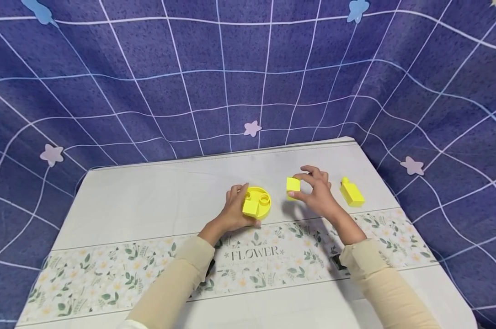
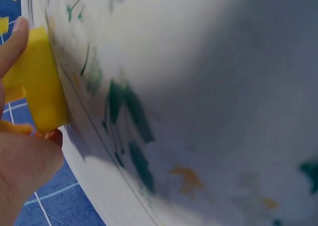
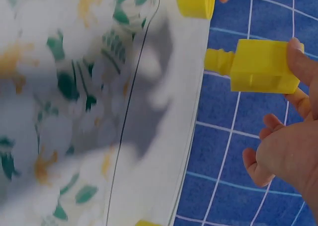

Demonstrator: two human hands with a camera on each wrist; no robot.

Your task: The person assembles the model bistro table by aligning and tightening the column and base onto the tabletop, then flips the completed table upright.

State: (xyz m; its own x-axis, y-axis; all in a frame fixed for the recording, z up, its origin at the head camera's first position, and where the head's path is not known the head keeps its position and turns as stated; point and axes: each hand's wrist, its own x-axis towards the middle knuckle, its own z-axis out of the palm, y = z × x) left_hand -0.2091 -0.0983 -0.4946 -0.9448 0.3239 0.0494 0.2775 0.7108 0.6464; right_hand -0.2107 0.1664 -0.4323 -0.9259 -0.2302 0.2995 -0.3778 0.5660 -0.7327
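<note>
A yellow round base (image 1: pixel 266 211) with raised ring sockets sits on the table, and a yellow block (image 1: pixel 250 208) stands on its near part. My left hand (image 1: pixel 234 212) grips the base from the left side. In the left wrist view, the thumb and fingers of the left hand (image 2: pixel 25 161) lie around the yellow base (image 2: pixel 47 82). Above the table, right of the base, my right hand (image 1: pixel 317 194) pinches another yellow block (image 1: pixel 293 184) by its upper end. The right wrist view shows this block (image 3: pixel 263 64) with its narrow knobbed end pointing down toward the table.
A third yellow block (image 1: pixel 352 193) with a knobbed end lies on the table right of my right hand. A floral strip with lettering crosses the white tablecloth (image 1: pixel 149 201). Blue grid-patterned curtains (image 1: pixel 248 82) hang behind the table and at both sides.
</note>
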